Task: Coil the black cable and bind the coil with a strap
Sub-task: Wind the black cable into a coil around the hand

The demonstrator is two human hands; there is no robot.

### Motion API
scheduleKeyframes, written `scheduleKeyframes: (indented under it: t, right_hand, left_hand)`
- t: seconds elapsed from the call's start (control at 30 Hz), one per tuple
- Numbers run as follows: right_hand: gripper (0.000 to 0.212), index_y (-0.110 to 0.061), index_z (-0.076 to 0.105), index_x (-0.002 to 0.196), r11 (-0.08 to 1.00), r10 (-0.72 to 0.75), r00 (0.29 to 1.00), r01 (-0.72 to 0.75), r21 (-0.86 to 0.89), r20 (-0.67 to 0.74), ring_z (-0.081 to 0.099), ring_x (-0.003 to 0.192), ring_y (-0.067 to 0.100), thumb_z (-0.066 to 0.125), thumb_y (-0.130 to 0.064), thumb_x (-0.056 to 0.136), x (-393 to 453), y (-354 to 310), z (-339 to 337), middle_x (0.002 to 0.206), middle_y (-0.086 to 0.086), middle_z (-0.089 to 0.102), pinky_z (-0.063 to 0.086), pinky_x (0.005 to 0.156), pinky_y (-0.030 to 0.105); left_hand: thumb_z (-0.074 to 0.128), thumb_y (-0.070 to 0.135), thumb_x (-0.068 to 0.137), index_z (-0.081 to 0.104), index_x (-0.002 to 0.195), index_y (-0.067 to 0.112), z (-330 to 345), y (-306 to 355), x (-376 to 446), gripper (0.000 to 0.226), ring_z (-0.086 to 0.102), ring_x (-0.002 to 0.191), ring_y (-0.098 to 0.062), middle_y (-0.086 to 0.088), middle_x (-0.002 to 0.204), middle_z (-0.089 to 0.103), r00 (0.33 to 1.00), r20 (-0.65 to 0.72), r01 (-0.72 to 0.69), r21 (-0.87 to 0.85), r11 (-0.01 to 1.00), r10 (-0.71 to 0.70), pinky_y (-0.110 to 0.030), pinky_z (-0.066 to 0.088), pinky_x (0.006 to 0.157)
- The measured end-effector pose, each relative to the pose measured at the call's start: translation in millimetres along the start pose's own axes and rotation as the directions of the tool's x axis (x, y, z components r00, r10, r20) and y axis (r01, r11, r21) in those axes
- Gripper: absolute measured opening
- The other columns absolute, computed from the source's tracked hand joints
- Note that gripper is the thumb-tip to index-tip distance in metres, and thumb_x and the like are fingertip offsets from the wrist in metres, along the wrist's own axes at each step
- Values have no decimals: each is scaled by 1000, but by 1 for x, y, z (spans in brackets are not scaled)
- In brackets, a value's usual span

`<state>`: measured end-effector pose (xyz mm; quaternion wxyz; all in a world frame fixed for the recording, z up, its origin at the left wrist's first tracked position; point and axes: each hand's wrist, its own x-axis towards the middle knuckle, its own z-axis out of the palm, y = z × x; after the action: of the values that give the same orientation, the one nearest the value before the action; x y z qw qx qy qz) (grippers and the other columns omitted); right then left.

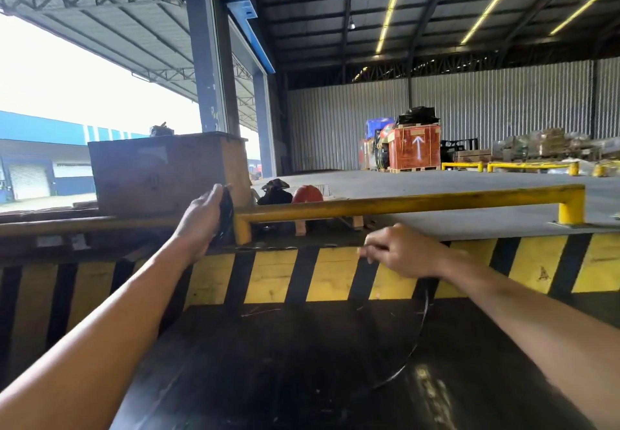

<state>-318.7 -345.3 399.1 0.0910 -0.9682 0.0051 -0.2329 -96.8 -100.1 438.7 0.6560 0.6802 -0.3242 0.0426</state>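
At the edge of a warehouse loading dock, 2 bare arms reach forward over a dark surface. Left hand [201,219] is wrapped around a bundle of coiled black cable [226,214], held upright just beside the left end of a yellow guard rail [402,203]. Right hand [401,250] is loosely curled in front of the yellow-and-black striped dock face [268,277]; a loose run of cable [423,322] curves down from beneath it, though the grip itself cannot be confirmed. No strap identifiable.

Glossy black cable [423,322]; chipped yellow-painted metal rail [402,204]; wooden crate [161,174].
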Motion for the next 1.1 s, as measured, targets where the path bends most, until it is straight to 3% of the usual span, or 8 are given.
scheduleKeyframes:
  t: [0.2, 0.4, 0.53, 0.67, 0.8, 0.87, 0.97, 1.1]
  right_hand:
    - [31, -8, 61, 85, 997, 62, 956, -71, -23, -285, 51, 52, 10, 43, -30, 98, 20, 20, -38, 58, -3, 53, 33, 48, 26]
    - [38, -12, 59, 89, 930, 347, 891, -367, -14, -294, 61, 80, 31, 32, -36, 100, 25, 44, -12, 74, 4, 59, 37, 61, 29]
    - [44, -13, 61, 108, 930, 367, 928, -367, 12, -63, 63, 99, 29, 30, -42, 100, 9, 31, 38, 100, 8, 69, 45, 80, 34]
    - [37, -24, 61, 97, 957, 126, 989, -140, 254, 73, 60, 71, 11, 32, -47, 97, -2, -33, 83, 75, -4, 64, 44, 65, 30]
    - [33, -18, 58, 96, 982, -8, 994, -12, 187, 106, 52, 55, 7, 36, -42, 98, -1, -58, 70, 70, 1, 60, 39, 54, 24]
    - [25, -19, 60, 93, 991, -14, 999, 8, 131, 46, 57, 61, 10, 43, -37, 97, 2, -54, 40, 75, 0, 63, 44, 57, 26]
    - [21, -19, 67, 87, 995, -7, 993, 18, 93, -119, 62, 69, 15, 56, -37, 91, 7, -40, -10, 78, 0, 67, 49, 63, 31]
    - [23, -11, 65, 81, 996, -25, 933, 53, 66, -359, 49, 52, 2, 64, -34, 85, 15, -19, -42, 63, -9, 54, 36, 50, 11]
  left_hand:
    - [40, 45, 96, 65, 75, 23, 27, -23, -32, 40, 51, 58, -15, -3, 73, 58, 739, 459, -9, 738, 675, -493, -29, 39, 58]
    - [39, 50, 91, 61, 127, 23, 40, 14, -56, 50, 55, 113, -22, -5, 134, 58, 280, 879, 395, 262, 881, -387, -38, 48, 86]
    - [43, 46, 91, 49, 137, 21, 55, 44, -67, 52, 60, 115, -28, -10, 135, 57, 292, 955, 561, -208, 801, 43, -49, 51, 89]
    - [35, 47, 97, 61, 124, 28, 78, 63, -58, 42, 65, 103, -19, -4, 132, 54, 726, 650, 329, -613, 718, 223, -46, 54, 85]
    - [32, 40, 100, 65, 105, 32, 74, 46, -35, 34, 69, 87, -11, 3, 103, 70, 927, 280, -204, -185, 961, 250, -32, 46, 75]
    - [33, 36, 100, 61, 93, 21, 62, 25, -25, 32, 63, 81, -19, -7, 94, 68, 907, 317, -389, 381, 839, 276, -32, 46, 70]
    - [39, 49, 96, 70, 88, 20, 48, 2, -30, 43, 55, 56, -7, 2, 72, 59, 869, 480, -127, 455, 882, -122, -28, 39, 59]
    - [43, 47, 92, 71, 112, 25, 46, 3, -50, 41, 54, 101, -15, -13, 122, 60, 448, 809, 257, 291, 921, -381, -34, 43, 84]
